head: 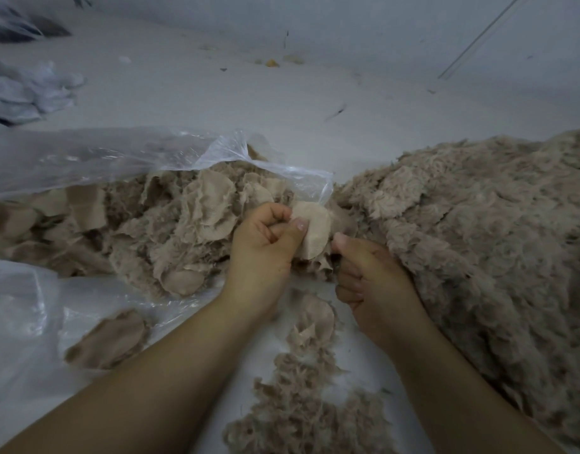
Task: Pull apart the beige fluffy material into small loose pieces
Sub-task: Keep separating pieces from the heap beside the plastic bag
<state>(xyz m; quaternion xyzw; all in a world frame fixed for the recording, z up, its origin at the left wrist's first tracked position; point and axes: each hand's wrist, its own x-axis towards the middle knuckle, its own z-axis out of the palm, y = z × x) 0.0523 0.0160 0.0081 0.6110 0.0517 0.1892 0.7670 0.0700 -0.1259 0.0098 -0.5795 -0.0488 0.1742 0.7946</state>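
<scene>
Fluff (478, 224): large mound untorn, small heap of pieces (298, 404) done; left hand (265, 244) and right hand (367, 276), grips clenched on one scrap (315, 227).

Beige fluffy pile (478, 231), shaggy taupe-beige. Fabric piece (313, 231) paler beige, fine ribbed weave. Torn scraps (184, 224) mixed beige and grey-brown. Plastic bag (102, 158) clear, whitish glare. Floor (282, 103) light grey, dark specks. Loose tufts (298, 404) brownish beige.
</scene>
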